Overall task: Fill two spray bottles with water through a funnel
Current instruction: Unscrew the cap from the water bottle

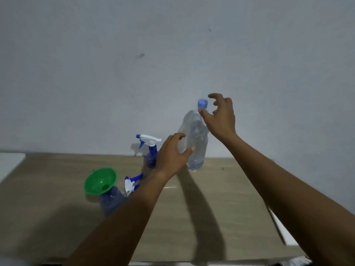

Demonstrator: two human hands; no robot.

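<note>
While the green plastic funnel point(100, 181) sits in one blue spray bottle point(111, 201), no water is poured yet; both open hands, left hand point(171, 156) and right hand point(221, 116), reach for the capped clear water bottle point(197, 139), holding nothing.

The worktop point(221, 208) looks like pale wood-grain laminate, smooth with a dull sheen and faint streaks running lengthwise. The water bottle point(197, 143) at the far side is thin clear plastic, glossy, with a matt blue plastic cap point(202, 103). The funnel point(100, 181) at near left is bright green plastic, smooth and slightly shiny. Under it, the spray bottle point(110, 201) is translucent blue plastic; the far spray bottle point(151, 157) looks the same, topped by a white-and-blue plastic trigger head point(148, 140). The wall point(134, 54) behind is matt painted plaster with small dark marks.
</note>
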